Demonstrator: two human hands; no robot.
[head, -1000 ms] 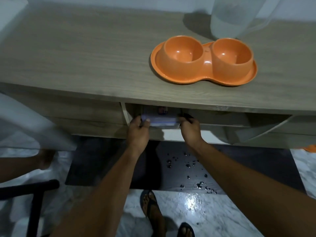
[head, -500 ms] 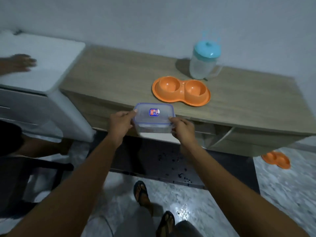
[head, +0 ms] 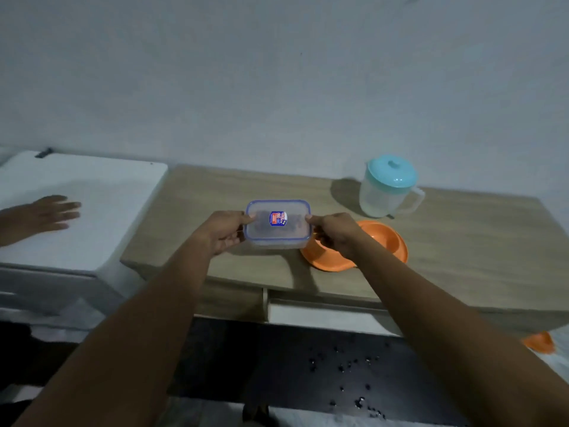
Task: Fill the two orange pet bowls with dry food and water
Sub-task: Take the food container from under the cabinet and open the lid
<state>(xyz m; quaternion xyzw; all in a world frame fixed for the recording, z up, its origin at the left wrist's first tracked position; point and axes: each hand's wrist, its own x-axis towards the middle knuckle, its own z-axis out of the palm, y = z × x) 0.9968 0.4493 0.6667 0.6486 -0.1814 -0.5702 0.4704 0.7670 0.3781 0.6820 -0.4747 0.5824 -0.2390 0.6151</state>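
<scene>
A wooden counter [head: 462, 241] is seen from above, set against a pale wall [head: 277, 72]. A clear rectangular food container [head: 278, 224] with a blue-rimmed lid and a small red and blue label is held level over the middle of the counter by two bare arms. The grip of the left hand [head: 223, 231] is curled round the container's left end, thumb on the lid edge and fingers beneath. The grip of the right hand [head: 335, 234] is pinched on the right end in the same way. Dark contents are dimly seen through the lid. Whether the base touches the counter cannot be told. The orange pet bowls [head: 381, 241], one joined double dish, are found on the counter just right of the container, their left half hidden behind the right hand. A translucent jug [head: 389, 186] with a teal lid is stood upright behind the bowls, near the wall, its handle turned to the right. A white cabinet [head: 101, 217] is placed against the counter's left end, and another person's hand [head: 46, 212] is laid flat on its top. On the floor below, a dark mat [head: 277, 365] is dotted with small dark bits, and a second orange dish [head: 538, 342] is partly seen at the far right.
</scene>
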